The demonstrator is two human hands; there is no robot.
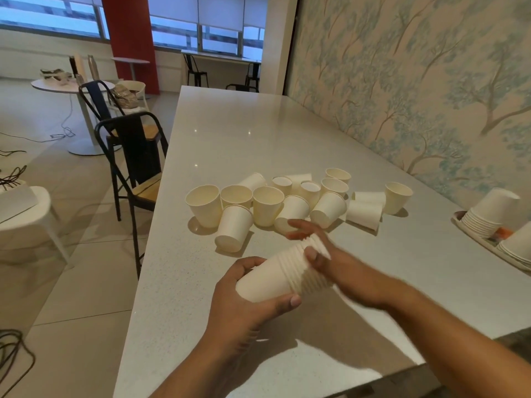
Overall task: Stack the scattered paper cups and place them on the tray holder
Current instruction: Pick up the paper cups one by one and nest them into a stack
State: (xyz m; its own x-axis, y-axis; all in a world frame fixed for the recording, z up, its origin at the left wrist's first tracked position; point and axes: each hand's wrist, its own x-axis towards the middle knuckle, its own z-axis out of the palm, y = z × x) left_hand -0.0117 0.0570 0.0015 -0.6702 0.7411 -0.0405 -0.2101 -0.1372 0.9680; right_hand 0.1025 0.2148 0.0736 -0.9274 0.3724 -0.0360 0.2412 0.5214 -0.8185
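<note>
Both hands grip nested cup stack [283, 272], left hand [244, 294] at base, right hand [321, 254] at rims

Counter [230, 145]: pale speckled stone look, smooth, glossy, light spots reflecting. Cups [267, 205]: matt cream paper, rolled rims. Chair [135, 156]: black metal frame, wood seat. Wall [416, 81]: matt tree-print wallpaper.

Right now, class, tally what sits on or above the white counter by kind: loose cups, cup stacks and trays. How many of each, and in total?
Loose cups: 15 (some overlap, so the count is tight)
Cup stacks: 3 (one held, two on the tray)
Tray: 1
Total: 19
</note>
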